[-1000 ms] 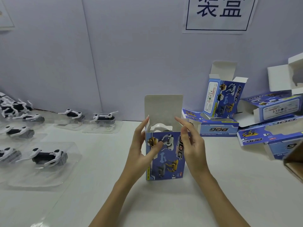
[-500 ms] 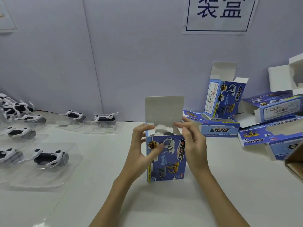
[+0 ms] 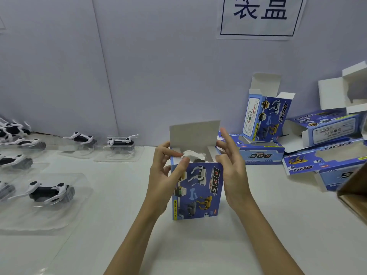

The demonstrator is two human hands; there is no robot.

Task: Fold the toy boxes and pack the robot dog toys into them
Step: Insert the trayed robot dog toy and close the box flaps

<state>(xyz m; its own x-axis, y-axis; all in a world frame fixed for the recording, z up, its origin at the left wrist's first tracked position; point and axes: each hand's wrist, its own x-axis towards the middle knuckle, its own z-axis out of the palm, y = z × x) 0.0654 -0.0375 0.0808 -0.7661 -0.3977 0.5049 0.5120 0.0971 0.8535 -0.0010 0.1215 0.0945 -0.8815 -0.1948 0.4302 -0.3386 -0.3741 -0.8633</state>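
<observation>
A blue toy box (image 3: 198, 192) printed with robot dogs stands upright at the table's middle. Its grey lid flap (image 3: 194, 133) sticks straight up, and a white robot dog toy (image 3: 193, 154) shows inside the open top. My left hand (image 3: 162, 175) grips the box's upper left corner, thumb on the front face and fingers curled onto the left side flap. My right hand (image 3: 232, 169) lies against the box's right side with its fingers straight and spread beside the right side flap.
Several black-and-white robot dogs in clear plastic trays lie at the left, the nearest (image 3: 49, 192) and two by the wall (image 3: 120, 142). Folded open boxes pile up at the right: one upright (image 3: 266, 118), others lying (image 3: 258, 153). A brown carton corner (image 3: 355, 193) juts in at the right edge.
My right hand's fingers have lifted off the box top and straightened. My left hand's fingers have curled down onto the left side flap. The box stays in place.
</observation>
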